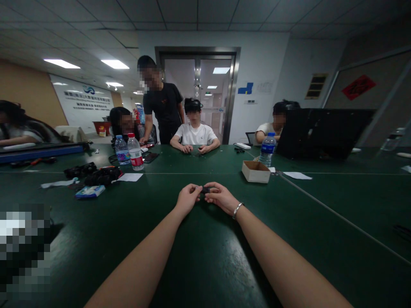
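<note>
Over green table (128, 222), left hand (188, 199) and right hand (222, 198), close together, both pinched nearly closed on small dark object (204, 191); open box (256, 174) sits farther off.

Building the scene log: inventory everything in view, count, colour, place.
small object: 1, black, centre, held
table: 1, dark green, foreground
box: 1, white, right of centre
bottles: 4, clear, two each side
packet: 1, blue and white, left
gear: unclear count, black, left
papers: 2+, white, both sides
panel: 1, black, right
people: 5, mixed clothing, around table
double door: 1, grey frame, back
wall sign: 1, white, back left
wall hanging: 1, red, right
bracelet: 1, silver, right wrist
left hand: 1, bare, centre
right hand: 1, bare, centre
</note>
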The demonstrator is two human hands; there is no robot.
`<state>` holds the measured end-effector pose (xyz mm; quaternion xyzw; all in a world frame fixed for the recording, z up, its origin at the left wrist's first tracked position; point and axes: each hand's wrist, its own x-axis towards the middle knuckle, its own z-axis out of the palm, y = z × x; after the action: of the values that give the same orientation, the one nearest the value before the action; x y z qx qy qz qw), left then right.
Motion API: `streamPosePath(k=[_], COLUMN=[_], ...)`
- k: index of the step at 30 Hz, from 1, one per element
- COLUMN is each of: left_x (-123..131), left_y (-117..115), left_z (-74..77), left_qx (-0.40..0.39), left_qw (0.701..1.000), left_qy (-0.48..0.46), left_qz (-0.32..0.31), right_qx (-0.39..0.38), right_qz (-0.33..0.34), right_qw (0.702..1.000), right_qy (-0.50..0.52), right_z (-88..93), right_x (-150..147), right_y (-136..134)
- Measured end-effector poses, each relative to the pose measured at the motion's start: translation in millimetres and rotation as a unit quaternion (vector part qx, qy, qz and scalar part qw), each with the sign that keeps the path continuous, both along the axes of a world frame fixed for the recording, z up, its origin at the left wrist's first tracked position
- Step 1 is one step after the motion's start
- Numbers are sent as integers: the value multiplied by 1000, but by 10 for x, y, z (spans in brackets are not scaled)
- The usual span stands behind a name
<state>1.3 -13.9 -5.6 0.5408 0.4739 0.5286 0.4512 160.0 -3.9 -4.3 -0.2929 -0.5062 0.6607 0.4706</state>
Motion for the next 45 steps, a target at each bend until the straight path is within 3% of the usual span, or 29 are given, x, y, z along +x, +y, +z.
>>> streamPosePath(k=[12, 33, 45], left_x=[13, -6, -39], left_y=[22, -6, -57], left_z=[-6, 21, 73], left_qx=[-11, -14, 105], left_qw=[1000, 1000, 994], left_qy=[-5, 9, -20], left_qz=[5, -1, -25], right_qx=[-20, -22, -56], right_qz=[-30, -17, 1], right_qw=[999, 999, 998], right_qy=[12, 36, 2], right_z=[6, -35, 42], right_x=[-17, -13, 24], right_y=[1, 36, 6])
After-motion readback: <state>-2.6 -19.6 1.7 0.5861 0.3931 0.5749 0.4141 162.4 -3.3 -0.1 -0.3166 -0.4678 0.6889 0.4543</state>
